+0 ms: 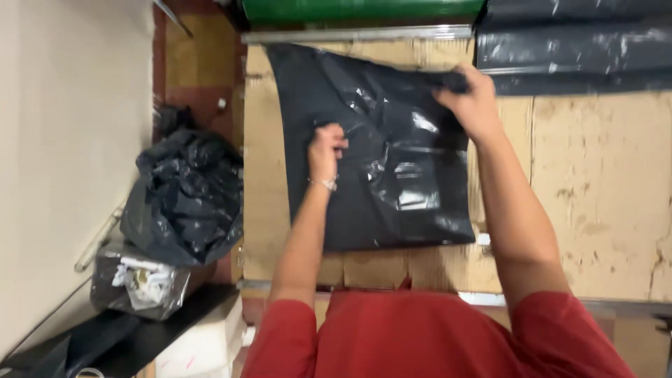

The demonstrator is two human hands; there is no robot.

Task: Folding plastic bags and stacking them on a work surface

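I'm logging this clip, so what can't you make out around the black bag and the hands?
Head view:
- Left hand: fingers curl into the black bag, grip hidden.
- Right hand: fingertips covered by bunched plastic.
- Green roll: cut off by the top edge.
- Cardboard table: partly hidden under the bag.

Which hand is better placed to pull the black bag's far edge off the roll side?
Right, probably. The right hand already grips the black bag at its far right corner, nearest the black film roll. The left hand pinches mid-sheet, lower down.
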